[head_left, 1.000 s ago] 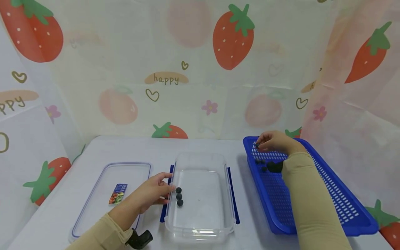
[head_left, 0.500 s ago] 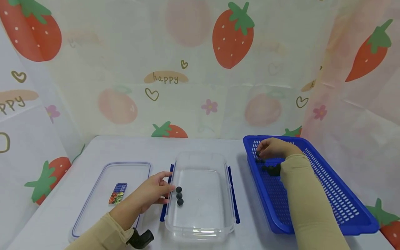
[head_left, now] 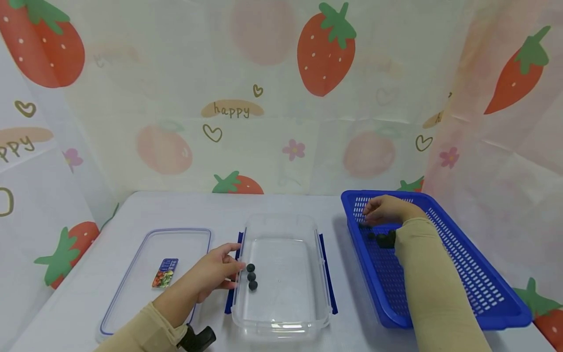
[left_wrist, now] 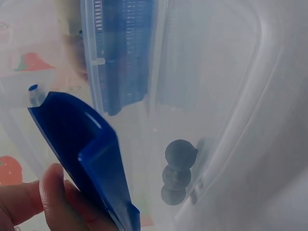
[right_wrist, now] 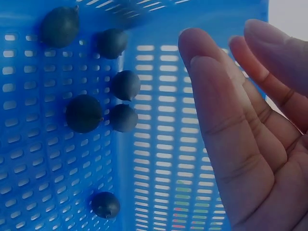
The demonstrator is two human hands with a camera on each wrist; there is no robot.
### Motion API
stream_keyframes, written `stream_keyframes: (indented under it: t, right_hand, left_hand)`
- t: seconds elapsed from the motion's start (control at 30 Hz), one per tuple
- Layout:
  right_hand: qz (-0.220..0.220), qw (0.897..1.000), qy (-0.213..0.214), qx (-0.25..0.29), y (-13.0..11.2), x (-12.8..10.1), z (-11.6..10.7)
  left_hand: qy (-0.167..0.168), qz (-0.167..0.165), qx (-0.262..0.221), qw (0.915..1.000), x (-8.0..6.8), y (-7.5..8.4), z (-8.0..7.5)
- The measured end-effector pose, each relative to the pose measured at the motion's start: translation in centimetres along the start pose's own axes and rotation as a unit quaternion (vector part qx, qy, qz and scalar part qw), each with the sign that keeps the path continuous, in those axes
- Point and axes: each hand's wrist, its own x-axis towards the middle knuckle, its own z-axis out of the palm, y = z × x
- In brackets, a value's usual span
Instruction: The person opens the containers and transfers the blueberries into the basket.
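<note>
My left hand [head_left: 215, 271] holds the left side of a clear plastic box [head_left: 281, 313]; in the left wrist view its fingers [left_wrist: 57, 202] are at the blue side latch [left_wrist: 103, 159]. Inside the box, three small dark green balls [head_left: 252, 276] with little nubs line up along the left wall. Over the far left corner of a blue mesh basket [head_left: 382, 298] is my right hand [head_left: 387, 209]. Its thumb and fingers stand apart in the right wrist view, with nothing between them. Several more dark green balls [right_wrist: 83, 113] lie on the basket's perforated surface.
A clear lid [head_left: 132, 293] with a blue seal and a small picture label lies left of the box, partly under my left forearm. White table [head_left: 228, 208] shows between box and basket. A strawberry-patterned sheet [head_left: 281, 161] rises behind.
My right hand has lowered slightly into the basket's far corner. The dark ball at its fingertips earlier is no longer seen there. My left hand and the box stay put.
</note>
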Motion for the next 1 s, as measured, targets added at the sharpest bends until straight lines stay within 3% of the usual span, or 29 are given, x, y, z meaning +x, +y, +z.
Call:
stream_keyframes:
  t: [0.27, 0.43, 0.57, 0.83, 1.0]
  right_hand:
    - [-0.032, 0.999, 0.009, 0.018, -0.6, -0.1, -0.5]
    - [-0.080, 0.995, 0.008, 0.052, -2.7, -0.5, -0.4]
    - [-0.113, 0.993, -0.002, 0.036, -4.9, -0.4, 0.3]
    - [-0.118, 0.992, -0.014, -0.045, -9.6, 0.9, 3.7]
    - [-0.129, 0.989, -0.054, -0.044, -12.1, 2.0, 6.6]
  left_hand:
    - [-0.007, -0.003, -0.001, 1.0000, -0.1, 0.1, -0.2]
    - [-0.014, -0.004, -0.003, 0.9999, 0.0, 0.2, -0.3]
    - [-0.016, -0.004, -0.004, 0.9999, 0.0, 0.2, -0.3]
    - [-0.017, -0.004, -0.006, 0.9998, 0.3, -0.1, -0.4]
    - [-0.019, -0.003, -0.007, 0.9998, 0.4, -0.2, -0.4]
